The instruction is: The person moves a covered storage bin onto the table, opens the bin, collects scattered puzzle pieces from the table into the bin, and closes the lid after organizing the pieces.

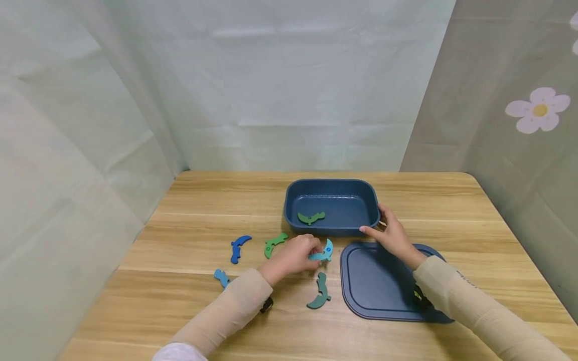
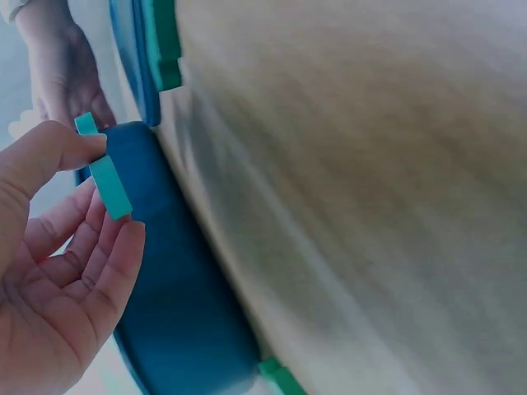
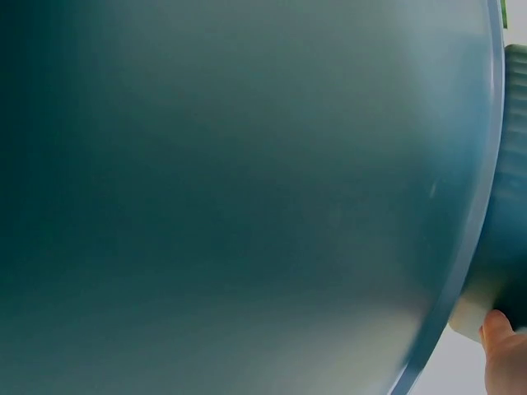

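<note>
My left hand point(image 1: 295, 254) pinches a light-blue, flat curved piece point(image 1: 326, 250) between thumb and fingers, just in front of the dark-blue box point(image 1: 331, 232). The left wrist view shows the light-blue piece point(image 2: 111, 188) edge-on beside the box wall point(image 2: 185, 304). At the box's right end, my right hand point(image 1: 395, 238) holds the front corner, thumb at the rim and fingers along the side wall. A dark-green curved piece point(image 1: 311, 218) lies inside the box. Nearest the left hand on the table are a green piece point(image 1: 276, 242) and a grey-green piece point(image 1: 322, 292).
A dark-blue lid point(image 1: 377, 286) lies flat below the right forearm. Farther left are a dark-blue curved piece point(image 1: 238, 248) and a blue one point(image 1: 221, 277), partly covered by the left sleeve. Curtains hang behind the wooden table point(image 1: 180, 240) and at its sides.
</note>
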Demonstrator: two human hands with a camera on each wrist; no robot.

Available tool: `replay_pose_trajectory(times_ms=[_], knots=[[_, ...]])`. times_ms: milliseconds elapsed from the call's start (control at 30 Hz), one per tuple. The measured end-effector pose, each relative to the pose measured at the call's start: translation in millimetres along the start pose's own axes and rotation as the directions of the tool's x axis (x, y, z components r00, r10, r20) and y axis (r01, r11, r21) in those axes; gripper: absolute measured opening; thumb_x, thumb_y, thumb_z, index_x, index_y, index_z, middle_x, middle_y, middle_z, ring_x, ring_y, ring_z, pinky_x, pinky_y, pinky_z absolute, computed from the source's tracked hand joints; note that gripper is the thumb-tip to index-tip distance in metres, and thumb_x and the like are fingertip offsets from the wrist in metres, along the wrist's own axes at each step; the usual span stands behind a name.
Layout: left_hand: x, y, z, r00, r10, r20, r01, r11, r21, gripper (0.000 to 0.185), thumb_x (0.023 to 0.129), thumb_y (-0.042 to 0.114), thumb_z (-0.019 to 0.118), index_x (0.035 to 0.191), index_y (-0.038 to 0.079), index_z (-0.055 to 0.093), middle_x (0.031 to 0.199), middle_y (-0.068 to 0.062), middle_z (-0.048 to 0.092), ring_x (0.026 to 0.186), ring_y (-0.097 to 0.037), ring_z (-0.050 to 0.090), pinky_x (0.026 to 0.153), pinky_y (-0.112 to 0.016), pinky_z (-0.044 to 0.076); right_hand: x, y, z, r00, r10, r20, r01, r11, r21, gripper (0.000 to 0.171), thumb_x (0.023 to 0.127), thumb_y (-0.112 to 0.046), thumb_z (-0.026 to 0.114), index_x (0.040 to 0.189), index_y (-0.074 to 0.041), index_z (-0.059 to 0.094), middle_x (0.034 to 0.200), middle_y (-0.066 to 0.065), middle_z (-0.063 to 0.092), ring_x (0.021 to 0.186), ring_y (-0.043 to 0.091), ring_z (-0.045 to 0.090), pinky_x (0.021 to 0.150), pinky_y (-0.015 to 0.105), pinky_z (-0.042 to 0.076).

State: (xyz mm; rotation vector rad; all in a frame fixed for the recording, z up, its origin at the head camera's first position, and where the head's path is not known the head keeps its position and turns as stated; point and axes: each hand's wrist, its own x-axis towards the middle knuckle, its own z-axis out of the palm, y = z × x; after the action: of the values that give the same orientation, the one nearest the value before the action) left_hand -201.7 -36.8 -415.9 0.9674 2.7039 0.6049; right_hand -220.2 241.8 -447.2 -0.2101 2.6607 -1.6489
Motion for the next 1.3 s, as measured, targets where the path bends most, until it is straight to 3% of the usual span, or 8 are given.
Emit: replay_pose_trajectory(times_ms=[300,700,1033,1300], knots=[[0.7,7.5,-9.4,0.999,0.023,-0.031,-0.024,0.998,-0.052,0.013,0.08,0.012,0.07,0.092,0.011,0.066,0.087,0.003,0.059,0.079,-0.009,0.051,0.07,-0.019,0.046,0,2,-1,1.0,-0.01,-0.004,0.01,1.0,-0.005,0.089,0.087,-0.025,0.069,0.149,0.005,0.013,0.147,0.031,0.029,0.134,0.044,0.035,0.105,0.05,0.037],[11.7,9.7,-18.4,0.986,0.071,-0.149,-0.091,0.988,-0.128,0.016,0.079,0.007,0.073,0.094,0.004,0.066,0.087,-0.005,0.064,0.08,-0.014,0.058,0.073,-0.02,0.05,-1,0,0,1.0,-0.008,-0.006,0.008,1.0,-0.004,0.09,0.086,-0.026,0.07,0.149,0.005,0.013,0.146,0.031,0.03,0.133,0.044,0.036,0.104,0.05,0.037],[21.9,1.5,-19.5,0.976,0.063,-0.21,-0.099,0.981,-0.165,0.016,0.079,0.007,0.072,0.093,0.002,0.067,0.088,-0.007,0.064,0.081,-0.017,0.059,0.073,-0.022,0.05,-2,-2,1,1.0,-0.013,-0.009,0.013,1.0,-0.008,0.088,0.086,-0.025,0.071,0.148,0.004,0.016,0.145,0.03,0.032,0.132,0.043,0.037,0.104,0.051,0.037],[31.0,-2.2,-24.9,0.971,0.012,-0.238,-0.056,0.982,-0.178,0.016,0.081,0.011,0.072,0.094,0.003,0.066,0.088,-0.006,0.062,0.081,-0.016,0.057,0.073,-0.021,0.049,-1,-1,2,1.0,-0.009,-0.01,0.009,1.0,-0.004,0.089,0.086,-0.025,0.071,0.149,0.004,0.015,0.145,0.03,0.031,0.132,0.043,0.037,0.104,0.05,0.037]])
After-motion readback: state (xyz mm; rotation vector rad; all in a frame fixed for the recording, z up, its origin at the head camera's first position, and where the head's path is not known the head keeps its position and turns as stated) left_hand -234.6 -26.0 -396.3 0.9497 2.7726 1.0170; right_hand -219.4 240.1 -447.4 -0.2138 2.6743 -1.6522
